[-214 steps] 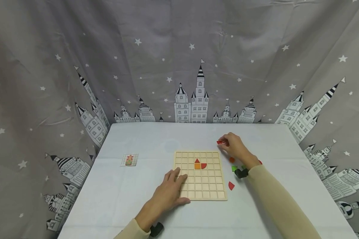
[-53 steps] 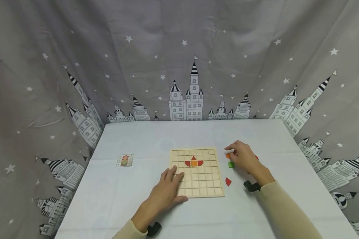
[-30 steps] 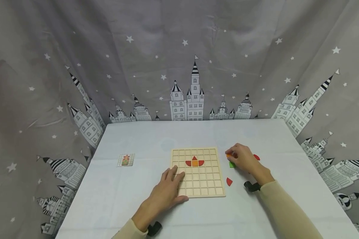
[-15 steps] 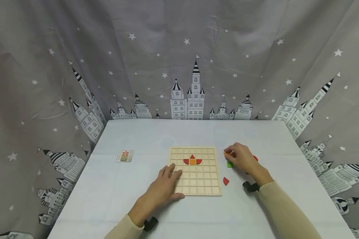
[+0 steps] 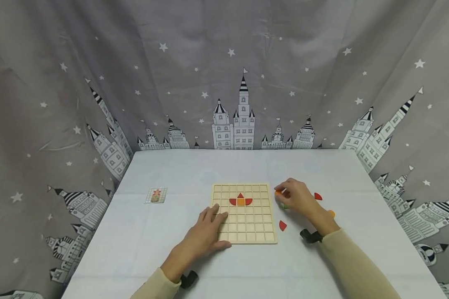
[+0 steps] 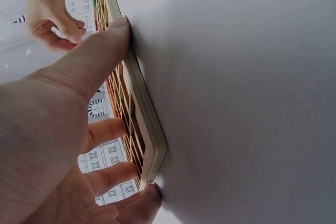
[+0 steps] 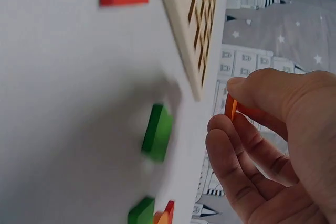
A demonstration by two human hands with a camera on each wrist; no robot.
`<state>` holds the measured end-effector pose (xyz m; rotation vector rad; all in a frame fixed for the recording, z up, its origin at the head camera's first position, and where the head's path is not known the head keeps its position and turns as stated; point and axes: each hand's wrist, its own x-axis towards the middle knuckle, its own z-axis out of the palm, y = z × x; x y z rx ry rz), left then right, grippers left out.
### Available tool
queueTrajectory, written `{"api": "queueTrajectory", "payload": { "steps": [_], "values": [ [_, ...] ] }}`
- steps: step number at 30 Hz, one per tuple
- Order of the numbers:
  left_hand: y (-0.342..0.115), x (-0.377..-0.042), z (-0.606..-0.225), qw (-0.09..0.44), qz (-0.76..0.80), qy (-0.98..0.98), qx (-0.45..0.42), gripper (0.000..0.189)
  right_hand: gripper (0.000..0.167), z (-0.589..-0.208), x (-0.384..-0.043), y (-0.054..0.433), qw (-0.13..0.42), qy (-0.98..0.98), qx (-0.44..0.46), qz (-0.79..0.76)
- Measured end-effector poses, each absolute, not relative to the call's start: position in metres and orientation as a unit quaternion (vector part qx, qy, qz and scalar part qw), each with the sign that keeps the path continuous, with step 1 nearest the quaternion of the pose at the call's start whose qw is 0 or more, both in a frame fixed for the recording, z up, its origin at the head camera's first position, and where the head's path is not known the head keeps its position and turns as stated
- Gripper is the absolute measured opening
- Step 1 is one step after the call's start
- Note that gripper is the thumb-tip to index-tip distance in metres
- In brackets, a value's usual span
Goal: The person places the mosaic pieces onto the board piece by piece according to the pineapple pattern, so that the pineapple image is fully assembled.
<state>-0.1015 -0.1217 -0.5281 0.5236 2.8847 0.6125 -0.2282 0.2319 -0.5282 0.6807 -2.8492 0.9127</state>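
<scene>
The right fingers (image 7: 224, 153) pinch an orange piece (image 7: 231, 107), perhaps round.

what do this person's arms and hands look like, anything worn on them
The left sleeve and right sleeve are long, plain and beige, ending near the wrists. A small black device shows at the left wrist, and another black device at the right wrist. The left hand and right hand are bare: no gloves, and no rings visible.
</scene>
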Motion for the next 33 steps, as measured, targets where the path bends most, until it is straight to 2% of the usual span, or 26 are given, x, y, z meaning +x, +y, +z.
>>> {"api": "queueTrajectory", "payload": {
  "steps": [7, 33],
  "values": [
    [-0.122, -0.102, -0.531, 0.075, 0.202, 0.961, 0.174, 0.094, 0.021, -0.525, -0.217, 0.214, 0.053, -0.917, 0.253, 0.305],
    [-0.121, -0.102, -0.529, 0.077, 0.197, 0.961, 0.177, 0.093, 0.016, -0.527, -0.202, 0.152, 0.01, -0.889, 0.353, 0.291]
  ]
}}
